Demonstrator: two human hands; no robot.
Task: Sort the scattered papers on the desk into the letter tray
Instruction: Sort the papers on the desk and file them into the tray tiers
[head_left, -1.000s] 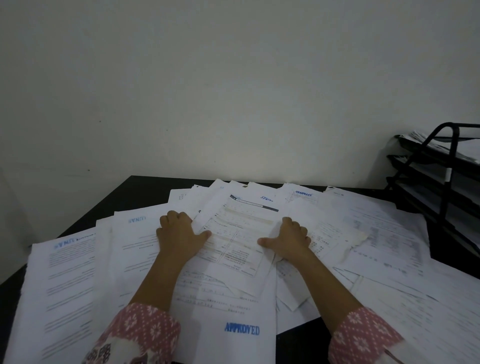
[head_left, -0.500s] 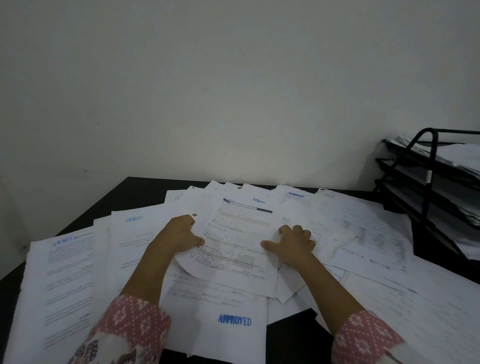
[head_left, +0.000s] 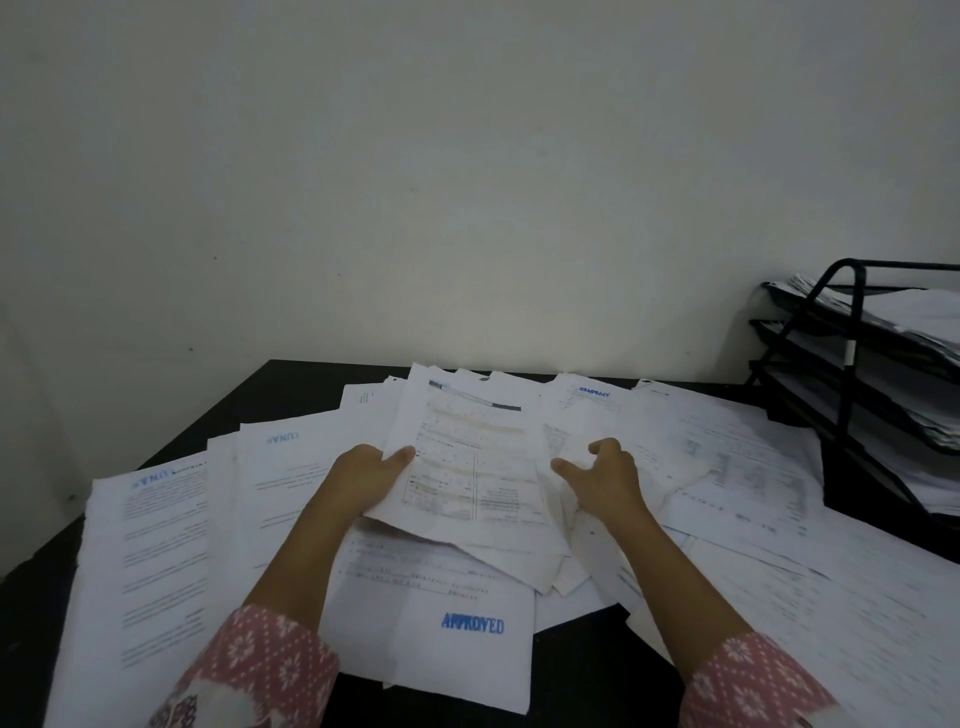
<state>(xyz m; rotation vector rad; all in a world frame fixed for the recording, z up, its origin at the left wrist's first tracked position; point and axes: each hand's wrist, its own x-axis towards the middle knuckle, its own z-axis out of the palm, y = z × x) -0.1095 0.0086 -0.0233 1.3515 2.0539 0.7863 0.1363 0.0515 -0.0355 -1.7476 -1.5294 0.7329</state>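
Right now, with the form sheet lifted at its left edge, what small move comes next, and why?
Probably pinch the right edge of the form sheet with the right hand: the left hand grips only its left edge, the rest lies on loose papers, and the letter tray stands far right.

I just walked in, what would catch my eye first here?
A spread of white papers covers the black desk, the nearest sheet stamped APPROVED in blue. In the middle the left hand grips the edge of a printed form lifted off the pile, the right hand beside it. A black letter tray, already holding papers, stands at the right.
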